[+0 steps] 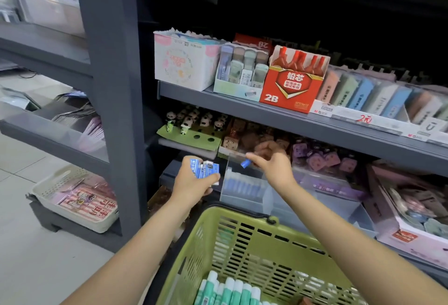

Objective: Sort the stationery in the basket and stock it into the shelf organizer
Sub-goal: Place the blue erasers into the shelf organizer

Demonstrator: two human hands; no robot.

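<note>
Trouble I expect above the clear organizer (244, 183): my right hand (272, 161) pinches one blue eraser (245, 163) over its rim, my left hand (194, 183) grips an eraser stack (204, 170) beside it, and that loose stack could spill.

a red box (292, 88) marked 2b is sitting on the upper shelf (266, 110), at about one o'clock in the view. touching its nine o'clock side, a pale tray of capped tubes (240, 75) is standing beside a white floral carton (180, 62). panda figures (194, 121) are perching on a green card one level down. at eight o'clock, a cream perforated tray (72, 198) is holding striped packets low near the tiled floor (29, 268).
</note>
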